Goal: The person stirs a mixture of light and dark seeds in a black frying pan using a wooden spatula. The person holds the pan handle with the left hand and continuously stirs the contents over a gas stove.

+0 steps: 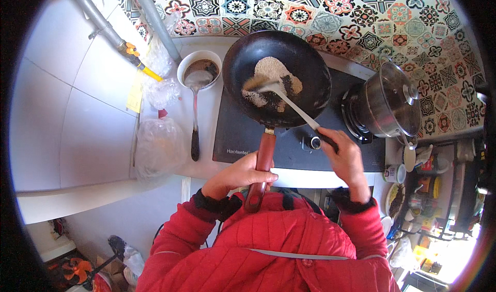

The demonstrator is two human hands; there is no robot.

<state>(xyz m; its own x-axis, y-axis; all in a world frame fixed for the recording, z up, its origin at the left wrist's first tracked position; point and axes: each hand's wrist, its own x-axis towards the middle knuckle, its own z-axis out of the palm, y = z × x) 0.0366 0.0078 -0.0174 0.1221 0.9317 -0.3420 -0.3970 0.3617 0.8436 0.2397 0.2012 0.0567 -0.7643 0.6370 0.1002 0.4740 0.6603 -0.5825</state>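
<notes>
My left hand (242,174) is wrapped around the reddish-brown handle (266,152) of a black frying pan (248,55). In my right hand (346,158) is a turner (298,108) with a dark grip and a pale shaft. Its blurred head touches a heap of pale brown granular food (271,68) inside the pan, and some grains are spread to the lower left of the heap. The pan is over the left side of a black gas cooktop (248,137); the burner beneath it is hidden.
Left of the pan, a white bowl (180,73) of dark contents holds a ladle (195,117). A lidded steel pot (374,106) stands on the right burner. Clear plastic bags (159,146) and a gas pipe with an orange valve (131,49) are at the left. The tiled wall (348,16) borders the back.
</notes>
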